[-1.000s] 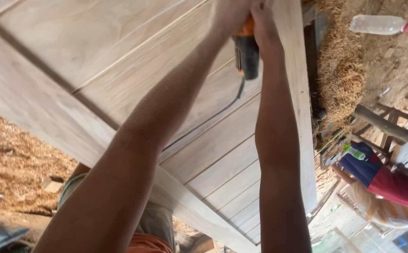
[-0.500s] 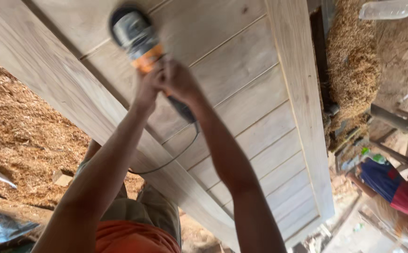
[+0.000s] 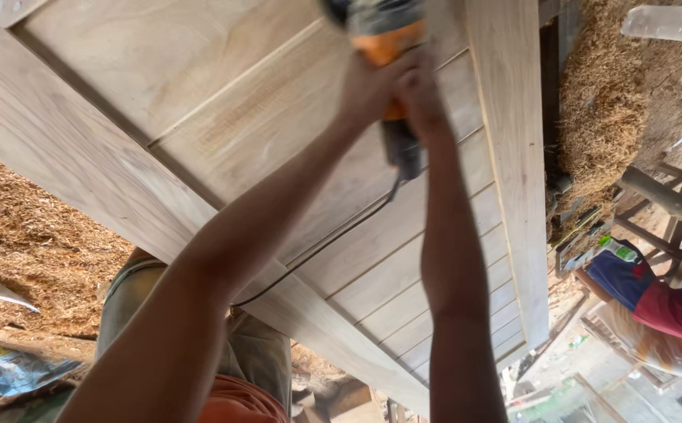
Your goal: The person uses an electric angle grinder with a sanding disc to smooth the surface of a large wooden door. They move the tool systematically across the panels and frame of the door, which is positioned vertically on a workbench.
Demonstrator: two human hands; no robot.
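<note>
Sanding is in hand. My left hand [image 3: 368,86] and right hand [image 3: 417,90] are both closed around the sander [image 3: 384,47], orange and black in body, held out at arm's reach near the top of the view. The two hands touch one another on the grip, left one just beside the right. The sander's head lies beyond my knuckles and is partly cut off by the frame edge; I cannot tell whether the disc sits flat on the wood. Its black tail hangs below my hands, and the cord [image 3: 317,251] trails back from it along the boards toward my body.

The work is a wooden door [image 3: 223,125] lying across under my arms. The sander stands over the grooved boards, close to the long rail to the right of my hands. A raised panel lies to the left of my left hand.

Judgement: the step is mid-pass on the boards near the rail. The next move calls for an even two-handed grip, the head kept level so it does not gouge at a groove, and the cord kept clear of the disc.

Also noted: sawdust [image 3: 27,235] on the ground below my left arm, a plastic bottle [image 3: 670,22] far right, and another person [image 3: 654,298] low at the right.
</note>
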